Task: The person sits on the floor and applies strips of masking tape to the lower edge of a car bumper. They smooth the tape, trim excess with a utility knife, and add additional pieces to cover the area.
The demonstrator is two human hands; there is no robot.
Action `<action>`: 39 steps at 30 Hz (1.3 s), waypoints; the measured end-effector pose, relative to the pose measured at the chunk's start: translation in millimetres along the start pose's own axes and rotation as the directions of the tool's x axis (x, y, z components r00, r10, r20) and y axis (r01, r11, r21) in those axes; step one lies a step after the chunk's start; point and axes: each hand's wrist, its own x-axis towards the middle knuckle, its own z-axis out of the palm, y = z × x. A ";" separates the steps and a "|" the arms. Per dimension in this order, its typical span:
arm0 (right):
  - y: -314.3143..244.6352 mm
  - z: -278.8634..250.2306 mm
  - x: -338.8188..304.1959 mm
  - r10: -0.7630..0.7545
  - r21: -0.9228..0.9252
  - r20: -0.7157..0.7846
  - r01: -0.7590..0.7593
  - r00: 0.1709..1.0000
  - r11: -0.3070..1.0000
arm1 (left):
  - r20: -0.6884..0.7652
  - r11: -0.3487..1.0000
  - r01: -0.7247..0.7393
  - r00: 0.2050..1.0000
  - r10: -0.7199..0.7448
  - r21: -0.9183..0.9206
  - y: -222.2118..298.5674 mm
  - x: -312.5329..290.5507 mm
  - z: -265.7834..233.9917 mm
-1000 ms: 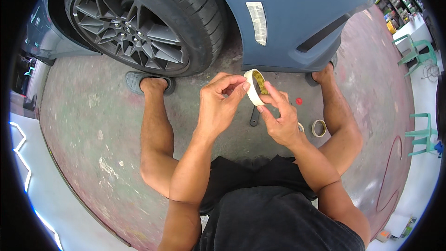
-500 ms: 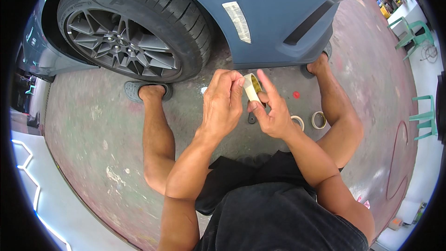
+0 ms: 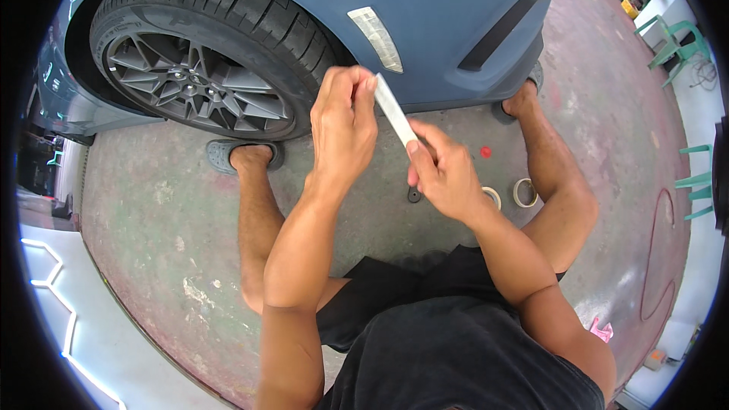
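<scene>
Between my two hands a pale strip of masking tape (image 3: 395,112) is stretched taut, slanting down to the right. My left hand (image 3: 343,123) pinches its upper end between thumb and fingers. At the lower end my right hand (image 3: 449,171) is closed around the tape roll, which is mostly hidden by the fingers. Just beyond the strip, a long narrow patch (image 3: 376,39) covered in pale tape runs down the blue car body panel (image 3: 448,0). Both hands are in the air, apart from the car.
A car wheel (image 3: 196,83) stands at the left, near my left foot. On the floor lie two more tape rolls (image 3: 525,193), a dark-handled tool (image 3: 414,194) and a red spot (image 3: 485,152). Green chairs (image 3: 674,47) and a red hose (image 3: 651,258) are at the right.
My left hand has moved up and left, away from my right hand, drawing a length of tape off the roll. My right hand has turned, and the roll now hides in its grip.
</scene>
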 end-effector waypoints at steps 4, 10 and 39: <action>-43.4 3.0 33.9 0.052 0.074 -0.105 -0.044 0.993 0.996 | -0.131 0.957 -0.257 0.953 0.274 0.137 -8.0 40.1 2.3; -56.5 15.7 58.3 0.070 0.143 -0.196 -0.042 0.978 0.989 | -0.174 0.892 -0.361 0.893 0.414 0.272 -21.8 66.4 -3.2; -55.5 4.2 35.5 0.071 0.345 -0.091 -0.036 0.993 0.938 | -0.047 0.725 0.303 0.907 -0.419 -0.619 9.5 35.2 -1.3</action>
